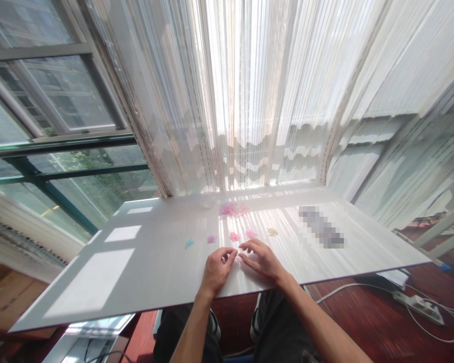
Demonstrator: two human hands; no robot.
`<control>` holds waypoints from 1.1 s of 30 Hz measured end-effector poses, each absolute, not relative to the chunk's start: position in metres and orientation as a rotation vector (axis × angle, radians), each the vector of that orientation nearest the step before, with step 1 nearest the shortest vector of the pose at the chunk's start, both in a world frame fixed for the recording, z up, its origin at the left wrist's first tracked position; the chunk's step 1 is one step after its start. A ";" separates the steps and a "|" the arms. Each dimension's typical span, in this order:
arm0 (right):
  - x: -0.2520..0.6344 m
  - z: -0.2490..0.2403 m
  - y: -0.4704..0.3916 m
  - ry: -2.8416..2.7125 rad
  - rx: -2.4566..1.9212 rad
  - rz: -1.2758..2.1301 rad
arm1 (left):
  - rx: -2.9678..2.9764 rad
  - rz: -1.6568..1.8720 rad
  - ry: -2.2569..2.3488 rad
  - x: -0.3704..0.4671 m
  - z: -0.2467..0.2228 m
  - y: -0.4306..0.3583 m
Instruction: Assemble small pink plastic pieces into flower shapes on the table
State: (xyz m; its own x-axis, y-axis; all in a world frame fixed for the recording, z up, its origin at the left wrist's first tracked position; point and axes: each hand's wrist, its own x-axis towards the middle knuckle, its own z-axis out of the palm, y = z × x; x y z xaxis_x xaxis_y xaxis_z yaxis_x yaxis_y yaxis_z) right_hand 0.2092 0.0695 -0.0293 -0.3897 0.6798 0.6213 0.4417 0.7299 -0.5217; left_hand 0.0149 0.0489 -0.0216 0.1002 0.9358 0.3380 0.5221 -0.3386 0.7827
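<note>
Both hands meet at the near side of the white table (166,272). My left hand (218,267) pinches at a small pink piece, its details too small to make out. My right hand (260,259) is beside it, thumb and fingers apart, close around small pink pieces (239,257). Just beyond the hands lie a red-pink pile (234,236) and a pink pile (251,234). Further left are a purple pile (211,239) and a blue pile (189,243); a pale yellow pile (272,231) is to the right. A larger mixed pink heap (233,210) sits behind them.
A clear round item (208,203) stands near the table's back edge. A pixelated dark object (321,227) lies on the right. Sheer curtains (249,101) hang behind the table. On the floor at right are a power strip (419,306) and white cables. A cardboard box (11,300) is at left.
</note>
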 end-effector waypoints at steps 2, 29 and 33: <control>0.209 -0.030 0.070 -2.045 -0.849 0.344 | 1.914 1.155 1.413 0.015 -0.021 0.049; 0.206 -0.025 0.066 -2.121 -0.907 0.328 | 1.948 1.142 1.395 0.016 -0.021 0.048; 0.206 -0.028 0.067 -2.113 -0.926 0.324 | 1.935 1.128 1.411 0.016 -0.021 0.048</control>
State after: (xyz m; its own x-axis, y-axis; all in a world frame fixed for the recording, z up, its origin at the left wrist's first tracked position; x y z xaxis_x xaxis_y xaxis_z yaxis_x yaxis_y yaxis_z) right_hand 0.2061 0.0673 -0.0277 -0.4217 0.7093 0.5649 0.5077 0.7009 -0.5010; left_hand 0.0160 0.0481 -0.0212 0.1247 0.9348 0.3327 0.5308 -0.3461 0.7736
